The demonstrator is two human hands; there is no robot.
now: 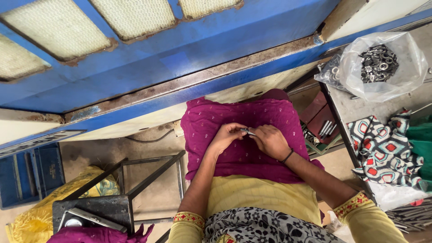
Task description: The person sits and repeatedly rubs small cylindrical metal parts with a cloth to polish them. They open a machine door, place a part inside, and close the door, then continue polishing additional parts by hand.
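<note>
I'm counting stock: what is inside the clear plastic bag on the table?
The bag holds a heap of small metal rings, like washers. Those beneath the top layer are covered, and the plastic blurs the rest.

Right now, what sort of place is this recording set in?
Probably a small workshop or assembly bench. A clear bag of metal washers sits on the table, metal rods lie nearby, and both hands pinch a small metal part.
</note>
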